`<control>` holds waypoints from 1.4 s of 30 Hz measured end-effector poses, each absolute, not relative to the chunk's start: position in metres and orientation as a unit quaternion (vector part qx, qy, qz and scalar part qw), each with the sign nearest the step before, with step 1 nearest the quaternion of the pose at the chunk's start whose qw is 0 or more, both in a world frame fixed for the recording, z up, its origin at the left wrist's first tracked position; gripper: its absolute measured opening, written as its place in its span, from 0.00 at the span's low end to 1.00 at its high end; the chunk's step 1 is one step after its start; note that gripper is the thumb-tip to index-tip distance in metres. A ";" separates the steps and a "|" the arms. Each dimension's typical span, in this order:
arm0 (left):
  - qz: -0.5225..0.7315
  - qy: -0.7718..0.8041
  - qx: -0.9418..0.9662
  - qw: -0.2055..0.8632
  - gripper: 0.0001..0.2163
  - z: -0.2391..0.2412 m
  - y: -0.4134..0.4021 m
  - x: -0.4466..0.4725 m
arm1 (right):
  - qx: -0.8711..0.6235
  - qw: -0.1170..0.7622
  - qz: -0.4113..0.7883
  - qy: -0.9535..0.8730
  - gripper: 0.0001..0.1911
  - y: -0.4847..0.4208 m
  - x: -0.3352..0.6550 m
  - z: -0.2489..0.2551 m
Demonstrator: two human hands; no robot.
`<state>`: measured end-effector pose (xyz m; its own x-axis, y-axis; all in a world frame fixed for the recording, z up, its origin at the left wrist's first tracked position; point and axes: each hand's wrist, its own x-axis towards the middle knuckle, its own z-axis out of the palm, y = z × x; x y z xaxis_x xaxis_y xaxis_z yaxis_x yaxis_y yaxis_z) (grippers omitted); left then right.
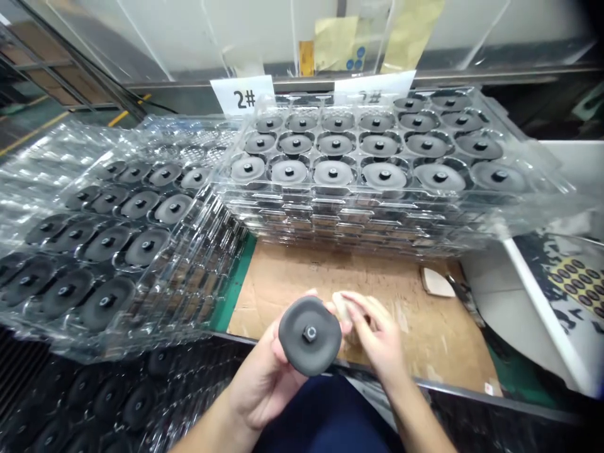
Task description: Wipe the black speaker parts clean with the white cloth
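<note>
My left hand (271,371) is closed round a black round disc (321,349) with a short raised hub at its middle. The disc is tilted with its dished face toward me, above the front edge of the bench. Just right of its rim, my right hand (377,330) is closed with its fingertips together. A small pale, whitish piece (340,306) shows at those fingertips; whether it is a held thing or a finger cover I cannot tell. The fingers behind the disc are partly hidden.
Stacked clear plastic trays (330,207) of similar discs stand at the back, with another tray stack (155,277) at the left. Brown cardboard (302,277) covers the bench. A pale flat pad (438,282) lies beside a dark-handled tool (465,296). At right is a yellow sticker sheet (578,283).
</note>
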<state>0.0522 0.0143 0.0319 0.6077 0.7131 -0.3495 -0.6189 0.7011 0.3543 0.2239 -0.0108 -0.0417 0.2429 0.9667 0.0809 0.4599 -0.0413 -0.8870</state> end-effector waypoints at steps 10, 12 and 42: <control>0.367 0.328 0.494 0.717 0.34 0.023 0.015 0.063 | -0.657 0.438 0.334 -0.515 0.14 -0.037 0.232 -0.049; 0.348 0.342 0.654 0.578 0.41 0.018 0.017 0.066 | -0.656 0.445 0.336 -0.509 0.13 -0.048 0.238 -0.043; 0.107 0.320 0.625 0.704 0.47 0.037 0.015 0.073 | -0.354 0.406 0.787 -0.303 0.04 -0.038 0.252 0.011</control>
